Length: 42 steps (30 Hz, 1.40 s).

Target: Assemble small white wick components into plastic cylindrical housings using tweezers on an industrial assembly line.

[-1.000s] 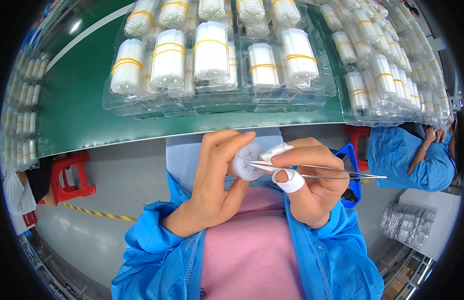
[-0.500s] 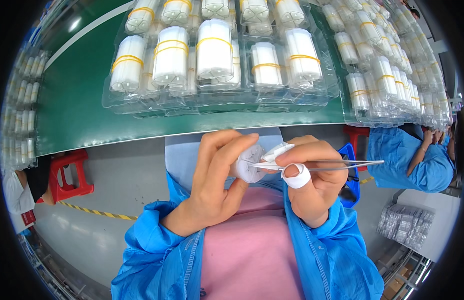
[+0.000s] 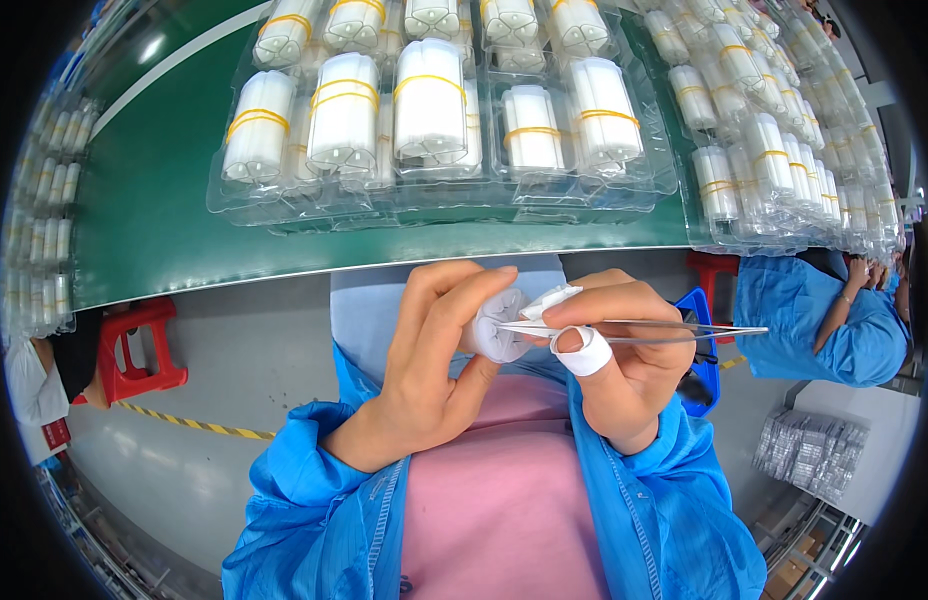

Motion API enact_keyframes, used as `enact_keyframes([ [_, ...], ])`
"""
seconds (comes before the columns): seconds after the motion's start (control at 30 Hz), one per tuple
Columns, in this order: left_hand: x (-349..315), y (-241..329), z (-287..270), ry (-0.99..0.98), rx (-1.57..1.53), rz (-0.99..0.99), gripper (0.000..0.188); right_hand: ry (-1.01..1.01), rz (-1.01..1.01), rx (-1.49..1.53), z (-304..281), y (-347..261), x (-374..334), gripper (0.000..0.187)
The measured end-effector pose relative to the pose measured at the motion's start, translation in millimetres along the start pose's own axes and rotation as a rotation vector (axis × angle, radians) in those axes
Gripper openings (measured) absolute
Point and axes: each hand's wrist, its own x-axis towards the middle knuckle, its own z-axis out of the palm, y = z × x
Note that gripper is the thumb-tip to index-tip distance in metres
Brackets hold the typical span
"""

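In front of my chest, my left hand (image 3: 434,365) is closed around a white cylindrical bundle (image 3: 500,326), its end turned to the right. That end shows several rounded sections. My right hand (image 3: 629,350) grips a pair of metal tweezers (image 3: 709,329), whose tips reach the end of the bundle. White wrapping (image 3: 582,352) covers the thumb of my right hand, and another white wrap (image 3: 551,302) is around a fingertip. Whether the tips hold anything is too small to tell.
Beyond my hands, a clear plastic tray (image 3: 434,195) of white bundles with yellow rubber bands stands on the green table (image 3: 154,240). More trays (image 3: 724,190) are stacked at right. Red stools (image 3: 139,355), a blue bin (image 3: 696,395) and a person in blue (image 3: 819,315) are nearby.
The tweezers have tilted slightly, and their tips sit a little further left at the bundle's end. My right thumb has shifted slightly left. My left hand holds nearly still.
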Motion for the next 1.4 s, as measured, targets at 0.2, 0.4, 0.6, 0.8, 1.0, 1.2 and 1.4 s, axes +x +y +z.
enact_keyframes([
  [0.2,-1,0,0,-0.007,-0.015,-0.011,0.059,-0.063,-0.055,-0.035,-4,1,3,0.015],
  [0.4,-2,-1,0,-0.005,-0.022,-0.017,0.06,-0.059,-0.066,-0.054,-3,2,3,0.013],
  [0.6,0,1,2,0.01,0.01,-0.031,0.06,-0.05,-0.105,-0.215,2,1,4,0.013],
  [0.8,0,-5,2,-0.007,0.117,0.012,0.062,-0.123,-0.164,-0.375,1,-4,9,0.015],
  [1.0,2,-8,1,0.019,0.101,0.037,0.057,-0.116,-0.111,-0.221,-2,-5,11,0.015],
  [1.2,-3,-3,4,0.021,-0.267,-0.141,0.053,0.015,-0.009,0.002,-2,-4,2,0.014],
  [1.4,-1,-3,4,0.014,-0.288,-0.123,0.053,-0.04,-0.076,-0.131,-4,-5,4,0.016],
])
